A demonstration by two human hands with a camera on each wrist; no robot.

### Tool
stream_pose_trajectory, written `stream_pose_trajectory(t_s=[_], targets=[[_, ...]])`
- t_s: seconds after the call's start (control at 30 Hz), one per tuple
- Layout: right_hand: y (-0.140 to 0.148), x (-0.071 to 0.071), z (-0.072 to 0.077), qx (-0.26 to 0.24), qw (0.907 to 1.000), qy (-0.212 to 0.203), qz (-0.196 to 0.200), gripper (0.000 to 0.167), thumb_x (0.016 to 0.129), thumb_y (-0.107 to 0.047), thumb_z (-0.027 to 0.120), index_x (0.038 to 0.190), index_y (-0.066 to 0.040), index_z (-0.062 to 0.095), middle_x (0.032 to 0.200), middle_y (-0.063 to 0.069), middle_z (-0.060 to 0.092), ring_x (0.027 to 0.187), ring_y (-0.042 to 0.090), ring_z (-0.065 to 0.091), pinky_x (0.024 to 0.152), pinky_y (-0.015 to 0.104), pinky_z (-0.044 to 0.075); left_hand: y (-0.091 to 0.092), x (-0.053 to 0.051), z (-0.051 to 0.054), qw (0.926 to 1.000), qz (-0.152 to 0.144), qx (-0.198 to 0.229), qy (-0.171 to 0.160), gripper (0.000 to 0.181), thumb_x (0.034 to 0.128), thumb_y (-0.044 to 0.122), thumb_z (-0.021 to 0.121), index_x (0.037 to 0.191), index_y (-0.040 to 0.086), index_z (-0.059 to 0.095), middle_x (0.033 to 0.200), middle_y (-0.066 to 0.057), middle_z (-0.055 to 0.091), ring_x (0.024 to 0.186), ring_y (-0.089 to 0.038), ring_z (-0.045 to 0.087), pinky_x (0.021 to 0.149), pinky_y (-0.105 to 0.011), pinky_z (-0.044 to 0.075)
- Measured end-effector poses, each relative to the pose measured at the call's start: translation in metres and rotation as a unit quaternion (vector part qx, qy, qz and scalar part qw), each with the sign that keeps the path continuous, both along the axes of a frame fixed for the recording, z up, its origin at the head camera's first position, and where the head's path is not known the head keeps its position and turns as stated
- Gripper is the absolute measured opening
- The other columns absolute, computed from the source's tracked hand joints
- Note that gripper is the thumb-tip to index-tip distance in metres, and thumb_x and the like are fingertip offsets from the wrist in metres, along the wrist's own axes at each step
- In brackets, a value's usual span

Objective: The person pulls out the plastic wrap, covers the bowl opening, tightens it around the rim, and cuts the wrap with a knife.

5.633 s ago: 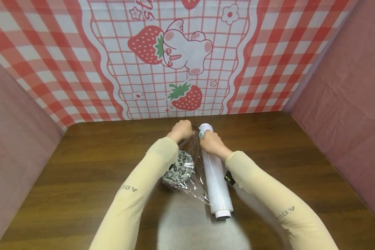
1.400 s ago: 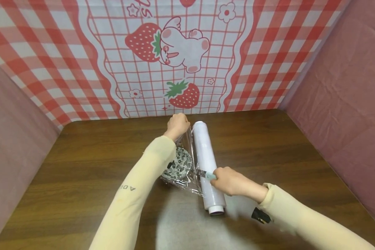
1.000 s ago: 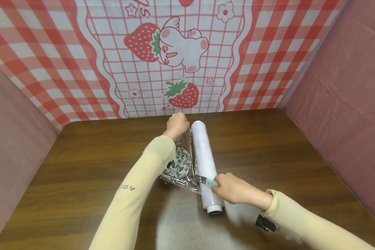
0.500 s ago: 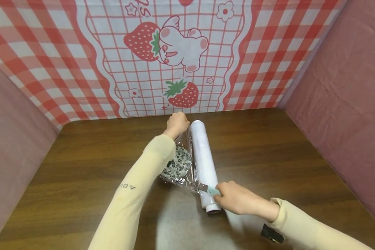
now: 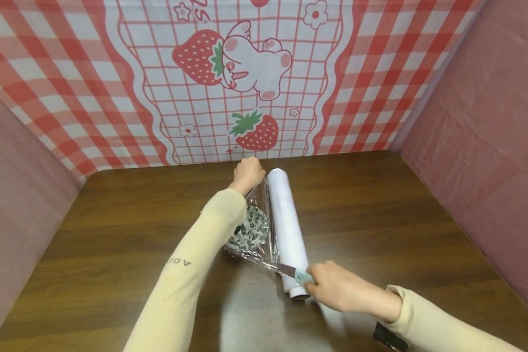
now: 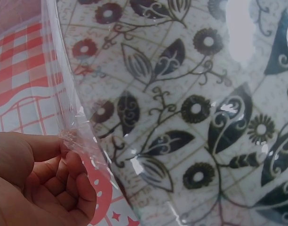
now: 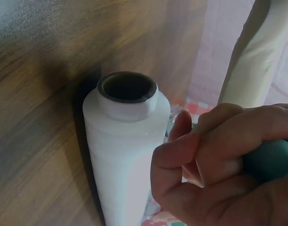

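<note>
My left hand (image 5: 248,175) pinches the edge of clear cling film (image 5: 258,259) near the far end of the film roll (image 5: 287,230). In the left wrist view, the thumb and index finger grip the gathered film edge. Under the film sits a dish (image 5: 253,230) with a dark flower-and-leaf pattern, partly hidden by my left sleeve. My right hand (image 5: 341,287) holds a knife (image 5: 303,277) by its mint-green handle. Its blade lies across the near end of the roll, its tip at the film. In the right wrist view the fingers curl round the handle (image 7: 271,160).
The roll lies lengthwise on the brown wooden table (image 5: 127,220), its hollow core facing me. A red-and-white checked cloth (image 5: 378,73) with strawberries hangs behind the table. Pink cloth (image 5: 479,146) closes in the sides.
My right hand has drawn the knife along the roll from its far end to its near end. My left hand keeps its pinch on the film at about the same place.
</note>
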State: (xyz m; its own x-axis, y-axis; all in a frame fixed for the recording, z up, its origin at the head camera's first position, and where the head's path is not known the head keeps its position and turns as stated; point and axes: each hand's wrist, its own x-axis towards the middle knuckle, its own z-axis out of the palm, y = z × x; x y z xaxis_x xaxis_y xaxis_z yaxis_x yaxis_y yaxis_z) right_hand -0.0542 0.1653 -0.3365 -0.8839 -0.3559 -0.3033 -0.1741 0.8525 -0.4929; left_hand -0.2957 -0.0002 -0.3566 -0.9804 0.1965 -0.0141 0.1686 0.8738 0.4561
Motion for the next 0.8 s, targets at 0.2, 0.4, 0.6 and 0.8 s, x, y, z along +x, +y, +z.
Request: stream_pose_trajectory(t_s=[0.2, 0.4, 0.6, 0.8], targets=[[0.005, 0.005, 0.001, -0.009, 0.9998, -0.008, 0.013, 0.022, 0.082, -0.015, 0.052, 0.06, -0.015, 0.046, 0.051, -0.007, 0.039, 0.044, 0.006, 0.034, 0.038, 0.022, 0.029, 0.0, 0.001, -0.001, 1.0, 0.004, 0.0, 0.002, 0.04, 0.0888, 0.019, 0.052, 0.051, 0.014, 0.04, 0.052, 0.002, 0.041, 0.057, -0.018, 0.046, 0.053, -0.032, 0.04], [0.013, 0.01, 0.005, -0.019, 0.9993, -0.023, 0.023, 0.024, 0.083, -0.018, 0.052, 0.06, -0.018, 0.044, 0.051, -0.01, 0.037, 0.044, 0.004, 0.034, 0.038, 0.021, 0.028, 0.0, -0.001, -0.003, 1.0, 0.003, -0.002, 0.0, 0.037, 0.0892, 0.02, 0.052, 0.053, 0.012, 0.046, 0.056, -0.001, 0.048, 0.061, -0.021, 0.052, 0.056, -0.033, 0.044], [0.017, 0.007, 0.006, -0.039, 0.9974, -0.049, 0.034, 0.019, 0.081, -0.016, 0.051, 0.062, -0.016, 0.048, 0.048, -0.01, 0.042, 0.041, 0.003, 0.037, 0.037, 0.02, 0.029, 0.0, -0.001, -0.004, 0.9999, 0.012, -0.002, 0.006, 0.028, 0.088, 0.02, 0.053, 0.063, 0.011, 0.058, 0.079, -0.007, 0.065, 0.075, -0.027, 0.061, 0.064, -0.039, 0.05], [0.002, -0.004, 0.007, -0.022, 0.9968, -0.065, 0.041, 0.021, 0.081, -0.013, 0.05, 0.06, -0.012, 0.052, 0.046, -0.007, 0.044, 0.038, 0.005, 0.038, 0.035, 0.019, 0.028, -0.001, -0.001, -0.004, 1.0, 0.004, 0.008, -0.001, 0.041, 0.0896, 0.02, 0.051, 0.051, 0.013, 0.039, 0.052, -0.001, 0.044, 0.054, -0.019, 0.045, 0.052, -0.032, 0.04]])
